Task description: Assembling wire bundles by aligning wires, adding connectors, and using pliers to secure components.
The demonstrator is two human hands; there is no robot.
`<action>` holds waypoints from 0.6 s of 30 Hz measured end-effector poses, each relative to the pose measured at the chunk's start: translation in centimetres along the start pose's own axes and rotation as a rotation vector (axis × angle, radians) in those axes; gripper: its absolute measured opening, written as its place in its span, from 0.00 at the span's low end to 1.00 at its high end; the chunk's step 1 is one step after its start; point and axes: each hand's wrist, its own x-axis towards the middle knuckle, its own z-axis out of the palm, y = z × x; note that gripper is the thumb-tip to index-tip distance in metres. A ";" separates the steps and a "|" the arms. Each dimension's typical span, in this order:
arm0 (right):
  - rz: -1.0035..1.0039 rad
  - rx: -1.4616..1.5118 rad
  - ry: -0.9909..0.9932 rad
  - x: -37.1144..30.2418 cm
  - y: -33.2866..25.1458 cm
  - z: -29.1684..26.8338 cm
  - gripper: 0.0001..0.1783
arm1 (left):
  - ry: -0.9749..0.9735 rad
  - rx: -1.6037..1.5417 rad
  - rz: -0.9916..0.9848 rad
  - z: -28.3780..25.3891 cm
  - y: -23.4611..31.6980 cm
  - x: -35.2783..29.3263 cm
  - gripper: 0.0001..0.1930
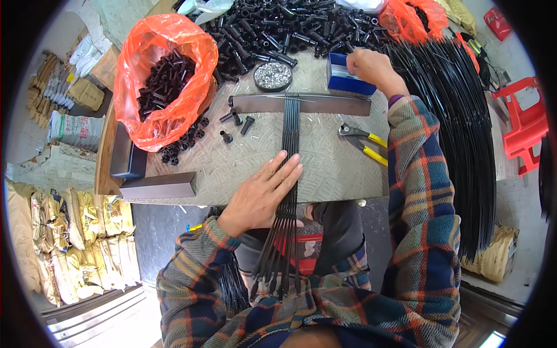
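Observation:
My left hand [261, 194] lies across a bundle of thin black rods [290, 130] at the table's near edge. Its fingers stretch over the top, while a thumb tip shows below on the bundle's other side. The rods' far ends rest fanned side by side on a dark metal bar [336, 105]; their near ends hang over my lap. At the far right my right hand [374, 69] reaches over a small blue box [354, 87], fingers bent together at its rim. Pale thin pieces show in the box; what those fingertips hold is hidden.
Yellow-handled cutting pliers [371, 145] lie right of the bundle. A round tin of shiny bits [272, 76] stands beyond the bar. Black tubular parts [290, 29] are heaped behind, more fill a red bag [165, 75]. Long black rods [458, 127] hang off the right side.

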 end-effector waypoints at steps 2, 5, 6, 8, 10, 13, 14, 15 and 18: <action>-0.023 0.054 0.054 0.1 0.1 -0.2 0.04 | 0.010 0.009 -0.006 0.1 0.1 0.0 0.47; -0.018 -0.037 -0.003 0.4 0.4 0.3 0.04 | -0.014 0.059 -0.001 0.3 -0.1 -0.1 0.46; -0.042 -0.051 0.000 0.6 0.4 0.4 0.03 | -0.041 0.106 -0.001 0.4 -0.2 0.0 0.46; -0.067 -0.068 0.003 0.5 0.7 0.4 0.03 | -0.055 0.047 -0.005 -0.1 0.0 0.3 0.47; 0.011 -0.045 0.043 0.1 0.6 0.2 0.02 | -0.067 -0.012 -0.020 -0.2 0.2 0.3 0.47; -0.067 0.045 -0.002 -0.4 0.7 0.2 0.02 | -0.003 -0.122 -0.028 -0.1 0.2 0.1 0.48; -0.067 0.045 -0.003 -0.3 0.6 0.3 0.02 | -0.016 -0.111 -0.032 -0.1 0.2 0.0 0.48; -0.067 0.029 -0.017 -0.2 0.6 0.2 0.02 | -0.027 -0.099 -0.033 -0.2 0.2 0.0 0.48; -0.061 0.070 -0.014 0.0 1.2 0.2 0.03 | -0.041 -0.041 -0.021 -0.2 0.2 0.1 0.47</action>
